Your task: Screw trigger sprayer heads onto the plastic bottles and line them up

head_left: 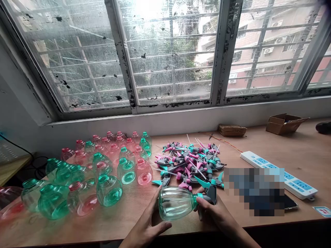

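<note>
A clear green plastic bottle (176, 203) lies on its side in the air above the table's front edge, its neck pointing right. Around its base and underside curl the fingers of my left hand (152, 215). My right hand (210, 208) grips the grey and teal trigger spray head (212, 193) at the bottle's neck, fingers closed on its teal collar. Whether the collar is fully threaded cannot be told. Just beyond my hands lies a heap of spray heads (191, 163) in pink, teal and grey, with thin white tubes sticking out.
Many open green and pink bottles (109, 193) stand on the left of the wooden table (124, 220). To the right are a white power strip (279, 174) and a partly blurred dark phone (291, 202). Cardboard boxes (284, 124) sit near the window wall.
</note>
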Motion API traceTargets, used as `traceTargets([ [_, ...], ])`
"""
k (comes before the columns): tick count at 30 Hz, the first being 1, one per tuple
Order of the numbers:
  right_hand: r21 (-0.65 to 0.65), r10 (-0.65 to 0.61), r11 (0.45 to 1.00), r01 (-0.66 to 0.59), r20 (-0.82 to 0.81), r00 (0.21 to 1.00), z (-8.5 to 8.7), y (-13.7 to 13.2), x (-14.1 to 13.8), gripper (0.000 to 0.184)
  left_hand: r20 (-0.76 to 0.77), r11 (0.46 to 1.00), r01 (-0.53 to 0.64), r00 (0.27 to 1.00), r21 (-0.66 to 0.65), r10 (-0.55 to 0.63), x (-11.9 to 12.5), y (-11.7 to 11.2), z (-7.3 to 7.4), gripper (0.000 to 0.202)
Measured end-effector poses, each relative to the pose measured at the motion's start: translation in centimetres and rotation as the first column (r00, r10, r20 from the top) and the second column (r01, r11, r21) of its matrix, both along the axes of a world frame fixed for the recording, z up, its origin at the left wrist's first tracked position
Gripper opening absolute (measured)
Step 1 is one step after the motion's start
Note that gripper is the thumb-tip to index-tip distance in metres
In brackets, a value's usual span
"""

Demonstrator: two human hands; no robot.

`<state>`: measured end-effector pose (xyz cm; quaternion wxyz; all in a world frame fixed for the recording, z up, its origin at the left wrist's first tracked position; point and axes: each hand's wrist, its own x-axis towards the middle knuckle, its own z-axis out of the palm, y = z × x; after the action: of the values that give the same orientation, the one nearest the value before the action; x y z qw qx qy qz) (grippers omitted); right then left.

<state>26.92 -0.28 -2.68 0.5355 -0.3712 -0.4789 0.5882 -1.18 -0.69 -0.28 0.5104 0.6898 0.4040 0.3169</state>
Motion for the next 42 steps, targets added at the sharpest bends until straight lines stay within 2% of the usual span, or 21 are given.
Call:
traceTargets([
  [5, -0.008, 0.003, 1.000, -0.003, -0.003, 1.000, 0.22, -0.06, 0.03, 0.042, 0.043, 0.999, 0.009, 0.999, 0.046, -0.011, 0.26, 0.11, -0.49, 0.102],
  [8, -0.017, 0.012, 1.000, -0.012, -0.001, 1.000, 0.25, -0.05, 0.06, 0.043, 0.033, 0.999, 0.017, 0.999, 0.032, -0.018, 0.01, 0.25, -0.78, 0.104],
  [11, -0.020, 0.013, 1.000, -0.013, 0.001, 1.000, 0.22, -0.05, 0.05, 0.043, 0.031, 0.999, 0.035, 0.999, -0.010, -0.035, -0.17, 0.23, -0.56, 0.098],
  [14, -0.017, 0.006, 1.000, -0.006, -0.010, 1.000, 0.30, -0.07, -0.01, 0.044, 0.024, 0.999, 0.033, 0.999, 0.003, -0.033, -0.11, 0.13, -0.22, 0.094],
  [19, -0.018, 0.003, 1.000, -0.003, -0.024, 1.000, 0.57, -0.16, -0.09, 0.043, 0.076, 0.998, 0.065, 0.995, -0.004, -0.064, 0.15, 0.09, -0.09, 0.105],
  [25, -0.021, 0.013, 1.000, -0.013, -0.003, 1.000, 0.22, -0.12, -0.02, 0.044, 0.061, 0.998, 0.065, 0.996, 0.004, -0.065, 0.03, 0.10, -0.03, 0.110],
  [34, -0.005, 0.034, 0.999, -0.034, 0.000, 0.999, 0.08, -0.06, 0.06, 0.042, 0.096, 0.997, 0.071, 0.993, 0.012, -0.072, -0.29, 0.18, -0.40, 0.093],
  [42, -0.005, 0.033, 0.999, -0.033, 0.012, 0.999, 0.53, -0.20, 0.13, 0.041, 0.124, 0.997, 0.072, 0.990, 0.007, -0.072, 0.21, 0.07, -0.02, 0.103],
])
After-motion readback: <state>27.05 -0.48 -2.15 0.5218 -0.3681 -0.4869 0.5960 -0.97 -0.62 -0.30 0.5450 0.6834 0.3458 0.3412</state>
